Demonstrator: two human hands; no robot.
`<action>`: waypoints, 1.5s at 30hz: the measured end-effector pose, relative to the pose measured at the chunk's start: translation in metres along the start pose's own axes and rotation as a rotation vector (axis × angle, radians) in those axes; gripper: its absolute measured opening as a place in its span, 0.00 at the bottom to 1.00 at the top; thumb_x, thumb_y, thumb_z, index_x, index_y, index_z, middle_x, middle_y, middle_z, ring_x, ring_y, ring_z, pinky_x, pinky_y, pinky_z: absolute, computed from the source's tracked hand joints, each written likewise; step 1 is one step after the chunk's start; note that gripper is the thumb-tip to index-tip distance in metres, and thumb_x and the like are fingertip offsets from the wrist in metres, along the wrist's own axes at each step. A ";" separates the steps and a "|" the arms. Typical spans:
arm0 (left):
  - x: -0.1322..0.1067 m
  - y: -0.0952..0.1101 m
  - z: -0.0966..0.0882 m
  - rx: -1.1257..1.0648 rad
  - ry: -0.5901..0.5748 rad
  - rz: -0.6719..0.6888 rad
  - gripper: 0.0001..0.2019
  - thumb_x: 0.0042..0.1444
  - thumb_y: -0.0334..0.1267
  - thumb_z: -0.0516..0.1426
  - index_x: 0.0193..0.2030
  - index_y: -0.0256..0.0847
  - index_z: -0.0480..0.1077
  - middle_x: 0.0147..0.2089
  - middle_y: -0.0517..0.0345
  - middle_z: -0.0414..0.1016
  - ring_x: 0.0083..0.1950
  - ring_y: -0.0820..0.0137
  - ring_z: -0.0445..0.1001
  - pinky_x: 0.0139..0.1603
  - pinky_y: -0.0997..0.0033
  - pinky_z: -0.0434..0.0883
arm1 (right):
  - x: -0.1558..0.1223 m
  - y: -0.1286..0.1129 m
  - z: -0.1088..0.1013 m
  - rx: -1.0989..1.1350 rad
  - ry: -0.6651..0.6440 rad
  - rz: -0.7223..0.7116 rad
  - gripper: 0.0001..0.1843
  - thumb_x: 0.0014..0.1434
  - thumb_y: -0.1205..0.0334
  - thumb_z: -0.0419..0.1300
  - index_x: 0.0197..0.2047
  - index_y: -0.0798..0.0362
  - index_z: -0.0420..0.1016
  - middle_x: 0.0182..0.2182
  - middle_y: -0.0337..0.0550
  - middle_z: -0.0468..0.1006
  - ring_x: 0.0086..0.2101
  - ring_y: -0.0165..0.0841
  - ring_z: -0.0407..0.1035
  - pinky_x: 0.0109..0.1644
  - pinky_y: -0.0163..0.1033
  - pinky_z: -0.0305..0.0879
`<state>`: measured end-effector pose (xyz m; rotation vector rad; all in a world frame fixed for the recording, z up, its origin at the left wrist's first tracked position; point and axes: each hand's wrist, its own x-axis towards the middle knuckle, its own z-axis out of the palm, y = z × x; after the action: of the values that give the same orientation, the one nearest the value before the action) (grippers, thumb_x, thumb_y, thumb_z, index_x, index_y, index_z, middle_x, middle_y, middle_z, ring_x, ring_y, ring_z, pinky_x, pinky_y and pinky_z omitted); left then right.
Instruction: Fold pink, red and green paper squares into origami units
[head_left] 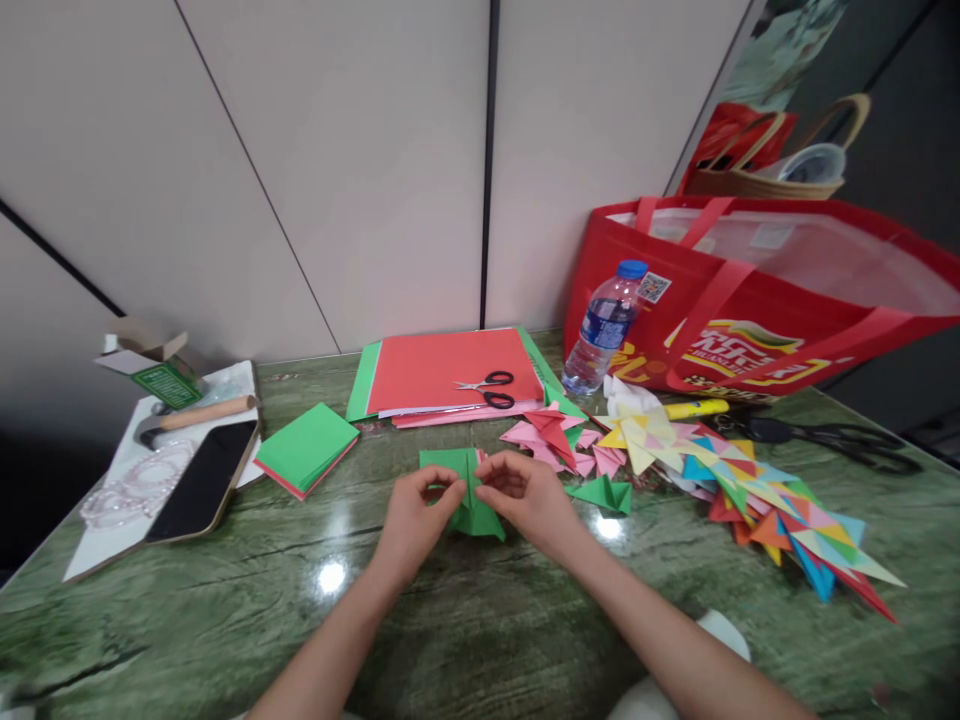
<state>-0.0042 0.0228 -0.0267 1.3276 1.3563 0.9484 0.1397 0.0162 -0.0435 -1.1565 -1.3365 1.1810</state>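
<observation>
A partly folded green paper piece (466,490) lies on the green marble table (225,590) in front of me. My left hand (415,513) pinches its left side with curled fingers. My right hand (526,492) pinches its top right edge, fingers closed on the fold. A small stack of green square sheets (307,446) sits to the left of my hands. A finished green folded piece (604,493) rests just to the right.
Large red and green sheets (442,372) with small scissors (489,388) lie behind. A pile of colourful folded pieces (750,485) spreads right, near a water bottle (604,328), red bag (757,300), yellow marker (694,408) and big black scissors (825,437). A phone (204,480) and hammer (191,416) lie left.
</observation>
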 end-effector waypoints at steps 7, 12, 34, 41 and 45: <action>0.000 0.001 0.000 -0.058 -0.039 -0.061 0.10 0.41 0.42 0.59 0.25 0.36 0.72 0.23 0.59 0.70 0.26 0.72 0.67 0.25 0.77 0.64 | 0.000 0.001 -0.001 -0.037 0.011 -0.017 0.05 0.45 0.66 0.59 0.29 0.54 0.68 0.25 0.39 0.72 0.27 0.29 0.67 0.32 0.35 0.67; -0.001 0.003 0.000 -0.077 0.002 -0.049 0.08 0.39 0.40 0.61 0.25 0.36 0.71 0.24 0.60 0.71 0.26 0.73 0.67 0.24 0.79 0.62 | 0.000 0.000 0.000 0.015 0.010 0.009 0.07 0.43 0.65 0.61 0.28 0.54 0.67 0.25 0.38 0.72 0.27 0.29 0.68 0.32 0.35 0.66; -0.001 -0.001 -0.001 -0.029 -0.144 -0.007 0.13 0.39 0.42 0.61 0.21 0.33 0.69 0.19 0.62 0.67 0.21 0.77 0.61 0.22 0.79 0.56 | 0.001 -0.007 -0.004 0.130 -0.112 0.128 0.15 0.38 0.57 0.66 0.28 0.56 0.68 0.22 0.34 0.69 0.22 0.25 0.62 0.26 0.32 0.61; -0.005 0.005 0.002 0.030 -0.214 0.007 0.13 0.39 0.43 0.60 0.18 0.33 0.69 0.18 0.62 0.67 0.21 0.77 0.61 0.22 0.79 0.56 | 0.002 -0.008 -0.006 0.081 -0.124 0.103 0.14 0.39 0.55 0.65 0.25 0.56 0.69 0.20 0.35 0.68 0.21 0.25 0.61 0.25 0.32 0.58; -0.005 0.003 0.003 0.045 -0.240 0.004 0.13 0.40 0.42 0.59 0.18 0.34 0.66 0.17 0.64 0.64 0.20 0.78 0.58 0.21 0.80 0.54 | 0.000 -0.011 -0.006 0.048 -0.126 0.107 0.16 0.40 0.52 0.64 0.21 0.56 0.66 0.18 0.35 0.67 0.20 0.24 0.59 0.25 0.32 0.56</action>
<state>-0.0010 0.0182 -0.0240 1.4295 1.1966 0.7388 0.1451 0.0160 -0.0324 -1.1462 -1.3460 1.3757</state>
